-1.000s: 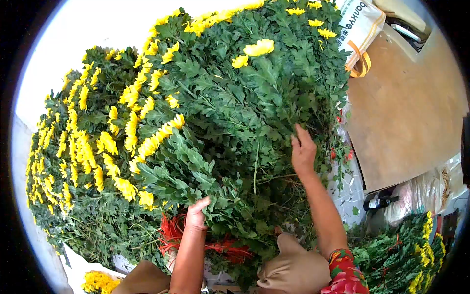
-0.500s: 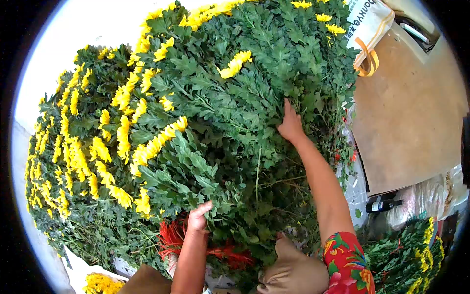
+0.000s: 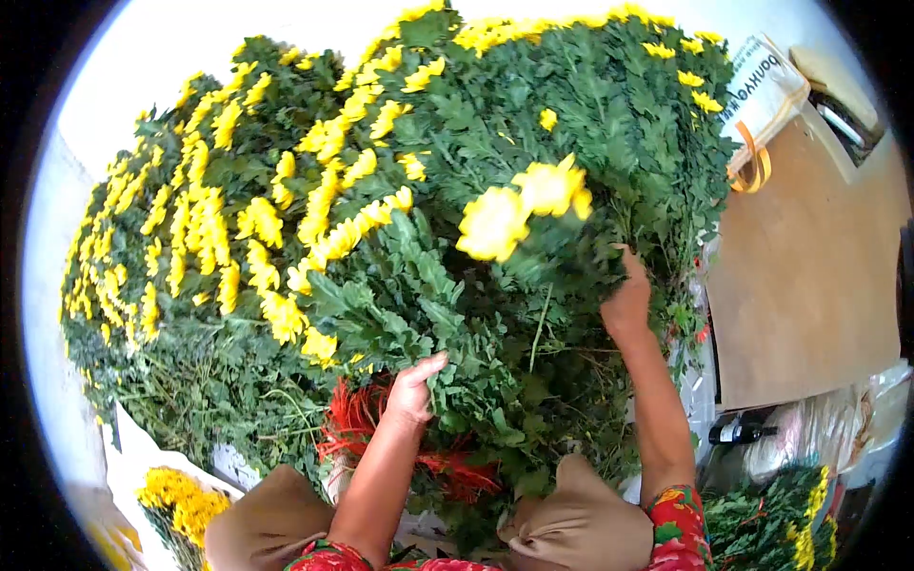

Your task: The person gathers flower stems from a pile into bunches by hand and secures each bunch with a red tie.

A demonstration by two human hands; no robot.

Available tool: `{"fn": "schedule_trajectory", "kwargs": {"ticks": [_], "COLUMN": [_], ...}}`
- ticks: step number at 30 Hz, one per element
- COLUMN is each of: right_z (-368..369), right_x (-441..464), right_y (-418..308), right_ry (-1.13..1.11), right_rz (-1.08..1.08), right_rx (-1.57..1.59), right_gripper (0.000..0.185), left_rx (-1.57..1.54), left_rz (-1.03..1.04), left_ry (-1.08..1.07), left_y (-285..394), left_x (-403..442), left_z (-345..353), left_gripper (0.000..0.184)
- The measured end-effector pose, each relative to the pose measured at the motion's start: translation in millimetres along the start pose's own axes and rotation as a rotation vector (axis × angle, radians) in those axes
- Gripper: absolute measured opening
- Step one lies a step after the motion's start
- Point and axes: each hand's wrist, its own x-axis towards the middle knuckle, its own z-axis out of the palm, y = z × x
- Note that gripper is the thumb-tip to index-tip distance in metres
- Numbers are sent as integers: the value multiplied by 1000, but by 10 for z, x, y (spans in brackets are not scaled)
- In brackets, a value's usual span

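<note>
My left hand (image 3: 414, 388) is closed around the stems of a bunch of yellow chrysanthemums (image 3: 395, 300), whose leafy stalks slant to the upper left. My right hand (image 3: 628, 297) grips a few more chrysanthemums (image 3: 495, 225) by their stems. Their yellow heads, blurred by motion, point left over the foliage. Behind both hands rises a large heap of yellow chrysanthemums (image 3: 571, 95) with dense green leaves. Just below my left hand, red strings (image 3: 357, 421) lie among the stems, partly covered by leaves.
On the right are a brown cardboard sheet (image 3: 800, 305), a white bag (image 3: 769, 84) with orange handles, a dark bottle (image 3: 743, 429) and clear plastic wrap (image 3: 809, 433). Flower bunches lie at the lower right (image 3: 762, 523) and lower left (image 3: 181, 500). My knees (image 3: 581, 514) are close below.
My right hand has drawn chrysanthemums out of the heap, their heads now swung up between my hands. My left hand keeps its bunch. The whole view has shifted.
</note>
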Motion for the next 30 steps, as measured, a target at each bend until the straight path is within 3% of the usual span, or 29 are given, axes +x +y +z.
{"fn": "schedule_trajectory", "kwargs": {"ticks": [2,5,10,14,16,18,20,21,22,23,24,26,27,28,30], "right_z": [-290,-468,-879,-1209,-1245,-1271,-1168,-1168,-1207,-1260,-1296,-1127,-921,-715,-573], "right_x": [27,89,168,229,214,169,204,202,209,216,219,207,183,155,52], "right_y": [-374,-440,-1414,-2017,-2118,-2351,-2591,-2760,-2980,-3179,-3282,-3082,-2776,-2470,-2171], "right_ry": [57,-81,65,-145,-146,-108,59,78,-50,-183,-323,-245,-58,138,-262], "right_rz": [-10,-80,-198,-163,-237,-440,-634,-624,-629,-633,-635,-781,-874,-963,-241], "right_rx": [-94,-250,-64,-380,-369,-348,-12,-24,-108,-191,-272,-168,-52,48,-167], "right_gripper": [72,72,65,49,45,43,34,34,28,23,18,24,34,44,64], "left_rx": [-7,-35,19,18,42,2,10,43,71,-59,126,42,16,16,-5], "left_rz": [28,41,73,67,65,70,80,133,189,155,225,216,181,171,123], "left_ry": [-45,-41,-10,47,86,14,79,100,121,-8,116,129,5,70,119], "left_y": [15,64,59,114,99,59,44,56,66,11,-18,199,207,157,278], "left_x": [-15,-82,-128,-207,-213,-126,-124,-159,-200,-21,-14,-343,-289,-88,-267], "left_z": [1,127,269,391,364,273,311,387,462,213,128,570,366,79,179], "left_gripper": [37,36,37,37,38,40,43,43,44,45,43,41,38,38,39]}}
